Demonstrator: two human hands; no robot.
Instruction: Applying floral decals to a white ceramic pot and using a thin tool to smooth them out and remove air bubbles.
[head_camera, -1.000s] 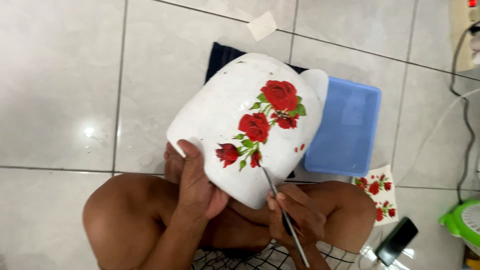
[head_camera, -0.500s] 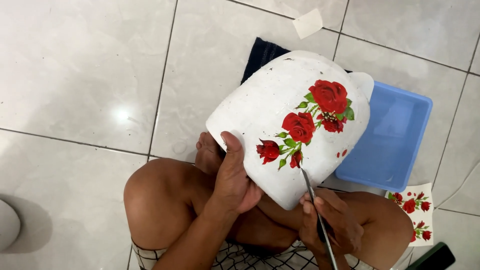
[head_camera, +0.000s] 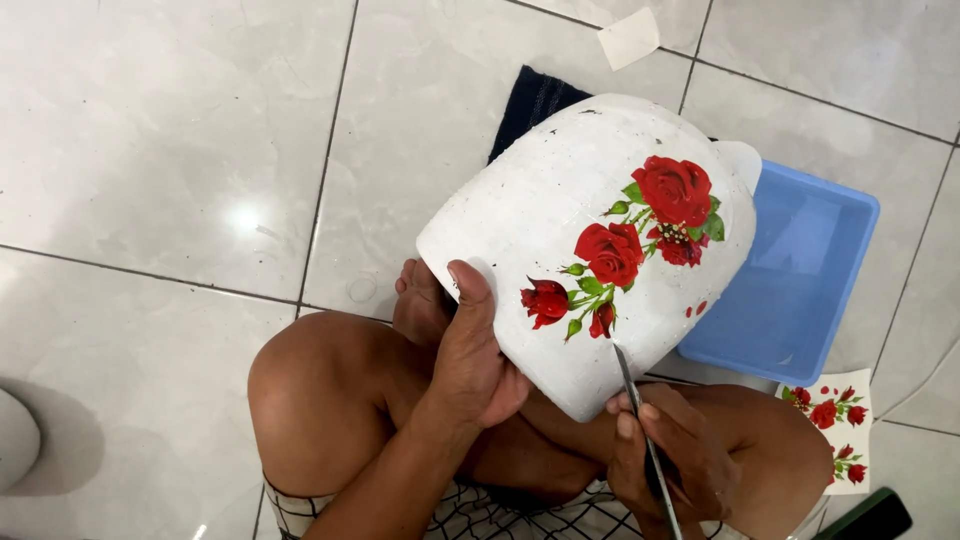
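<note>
A large white pot (head_camera: 560, 230) with red roses and green leaves stuck on its side rests tilted over my crossed legs. My left hand (head_camera: 475, 350) grips its rim at the lower left, thumb lying on the outside. My right hand (head_camera: 665, 455) holds a thin brush (head_camera: 640, 420) like a pen. The brush tip touches the pot just below the lowest rose.
A blue plastic tub (head_camera: 800, 280) stands on the tiled floor right of the pot. A sheet of rose cut-outs (head_camera: 835, 425) lies near my right knee. A dark cloth (head_camera: 535, 105) lies under the pot, a paper scrap (head_camera: 628, 38) farther off, a dark phone (head_camera: 870, 518) bottom right.
The view has swung left, so pot and hands now sit further right in frame. My hands keep the same hold and the brush stays under the roses.
</note>
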